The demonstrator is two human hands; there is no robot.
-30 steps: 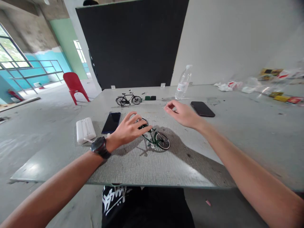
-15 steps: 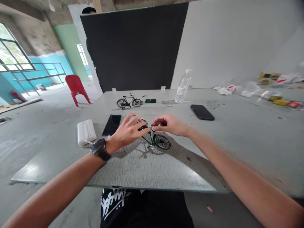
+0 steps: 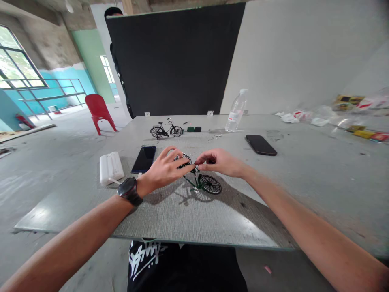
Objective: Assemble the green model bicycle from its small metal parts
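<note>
A small green model bicycle [image 3: 197, 183] is tilted over the table in front of me, one wheel toward the right. My left hand [image 3: 167, 165], with a dark watch on its wrist, grips it from the left; the fingers cover part of the frame and the far wheel [image 3: 181, 160]. From the right, my right hand [image 3: 217, 161] pinches at the top of the same bicycle, thumb and forefinger together near my left fingertips. Exactly which part lies between them is too small to tell. Farther back stands a black model bicycle [image 3: 166, 129].
A white power bank [image 3: 111, 167] and a dark phone [image 3: 144, 159] lie left; another phone [image 3: 260, 144] lies right. Behind are a clear bottle [image 3: 236, 112], small green and black blocks [image 3: 193, 129], and plastic wrappers [image 3: 322, 115]. A black panel [image 3: 179, 61] rises at the back, a person partly behind it.
The green bicycle's right wheel has shifted slightly right and down. Both hands keep nearly the same hold, and the whole view has moved a little.
</note>
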